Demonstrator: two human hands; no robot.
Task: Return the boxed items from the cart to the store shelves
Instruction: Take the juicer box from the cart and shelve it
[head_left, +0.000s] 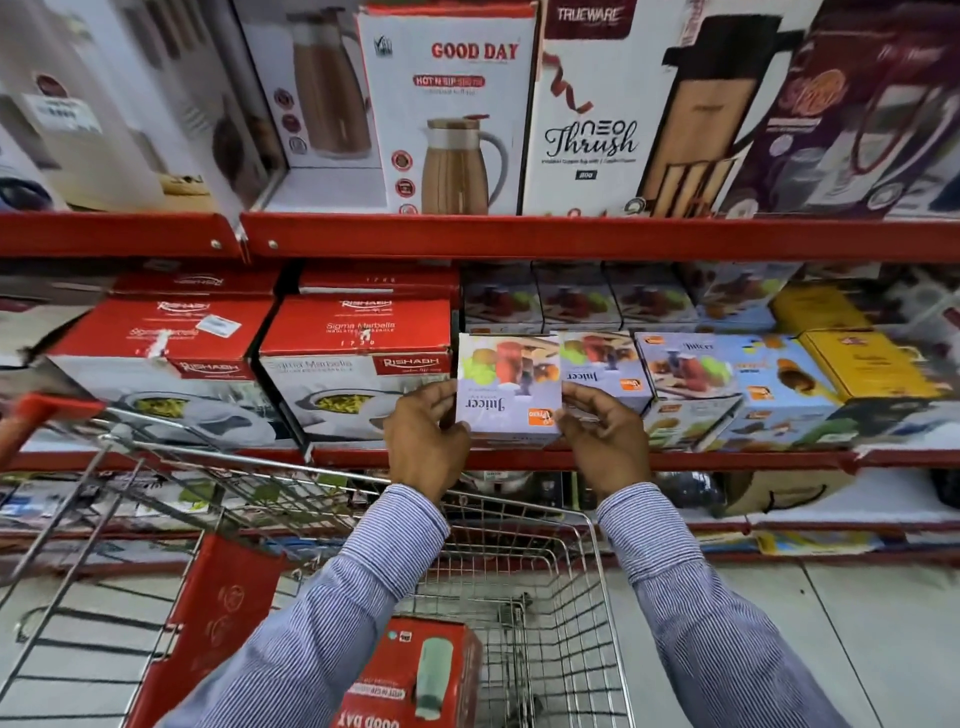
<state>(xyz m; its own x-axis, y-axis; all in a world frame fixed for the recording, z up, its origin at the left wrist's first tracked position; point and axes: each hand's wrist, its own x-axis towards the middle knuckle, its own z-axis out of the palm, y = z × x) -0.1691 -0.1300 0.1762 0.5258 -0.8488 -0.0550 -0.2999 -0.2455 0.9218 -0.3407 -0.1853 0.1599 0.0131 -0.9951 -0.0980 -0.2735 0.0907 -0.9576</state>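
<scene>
Red store shelves (519, 236) packed with boxed goods fill the background. Both hands grip a lilac Juicer box (508, 391) at the middle shelf's front edge: left hand (423, 441) fingers clasp its left side, right hand (605, 441) fingers its right. Below the fingers, a red flask box (415, 675) lies in the wire cart (571, 571).

Both arms reach forward, striped sleeves to the wrists.
Left hand (426, 439) and right hand (605, 441) face each other, fingers curled, clasping something between them.
</scene>
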